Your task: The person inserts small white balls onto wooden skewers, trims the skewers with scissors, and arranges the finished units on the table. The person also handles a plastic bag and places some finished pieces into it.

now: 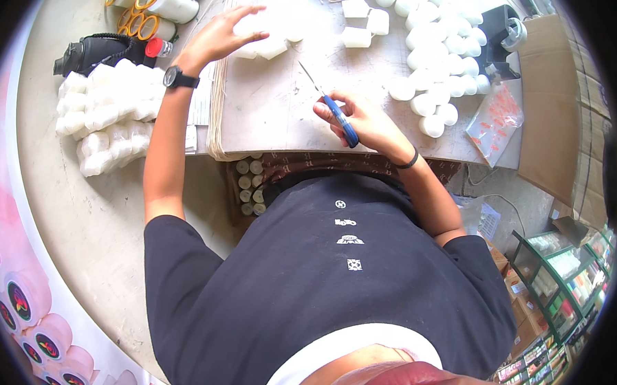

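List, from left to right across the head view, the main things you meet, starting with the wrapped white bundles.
Wrapped white bundles → wristwatch → left hand → blue-handled tool → round white pieces → brown cardboard.

Workshop: worktable (267, 115) bearing white blocks (358, 37), stocked green shelves (547, 256), cardboard (544, 79) alongside.

A pale tabletop (271, 122) bears white blocks (357, 37), white rounded pieces (420, 77), a clear bag (496, 121).

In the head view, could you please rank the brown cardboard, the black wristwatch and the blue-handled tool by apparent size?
1. Brown cardboard
2. Blue-handled tool
3. Black wristwatch
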{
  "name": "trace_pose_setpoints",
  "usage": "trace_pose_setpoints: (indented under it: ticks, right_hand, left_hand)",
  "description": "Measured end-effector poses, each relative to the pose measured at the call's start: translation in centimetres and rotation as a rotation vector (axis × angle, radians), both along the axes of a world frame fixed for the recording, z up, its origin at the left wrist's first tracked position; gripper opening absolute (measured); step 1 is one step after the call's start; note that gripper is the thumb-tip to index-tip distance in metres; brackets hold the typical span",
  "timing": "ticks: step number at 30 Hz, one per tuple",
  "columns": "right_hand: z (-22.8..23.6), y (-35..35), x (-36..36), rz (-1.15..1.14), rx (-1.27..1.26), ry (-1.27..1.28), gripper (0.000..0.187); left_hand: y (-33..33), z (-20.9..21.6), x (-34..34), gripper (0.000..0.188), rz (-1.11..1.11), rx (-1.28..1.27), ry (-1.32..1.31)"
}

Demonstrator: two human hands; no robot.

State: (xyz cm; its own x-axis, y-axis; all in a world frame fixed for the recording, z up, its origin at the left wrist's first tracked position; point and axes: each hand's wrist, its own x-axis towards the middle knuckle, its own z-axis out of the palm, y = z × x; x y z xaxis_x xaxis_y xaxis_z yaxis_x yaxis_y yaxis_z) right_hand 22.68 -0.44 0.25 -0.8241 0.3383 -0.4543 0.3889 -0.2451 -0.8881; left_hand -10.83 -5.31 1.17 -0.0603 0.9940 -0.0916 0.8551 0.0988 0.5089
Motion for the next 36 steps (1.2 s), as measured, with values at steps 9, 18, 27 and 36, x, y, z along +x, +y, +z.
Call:
trace_pose_setpoints:
  ticks: [9,18,27,36]
  right_hand:
    - [-0.5,-1.9,-6.1,0.017,-0.085,0.026,0.062]
    - [-0.7,-2.2,-7.2,0.072,-0.067,-0.042,0.075]
    - [0.8,-2.5,-8.1,0.073,-0.049,-0.068,0.066]
    - [-0.4,-3.4,-9.1,0.037,0.014,-0.031,0.065]
  left_hand:
    - [-6.5,-2.0,2.8,0.042,0.106,0.165,0.075]
    - [-7.8,-2.6,4.6,0.039,0.274,0.196,-0.126]
    - [-8.4,-3.3,4.4,0.039,0.283,0.256,-0.181]
    - [-8.5,-4.2,4.5,0.038,0.333,0.257,-0.184]
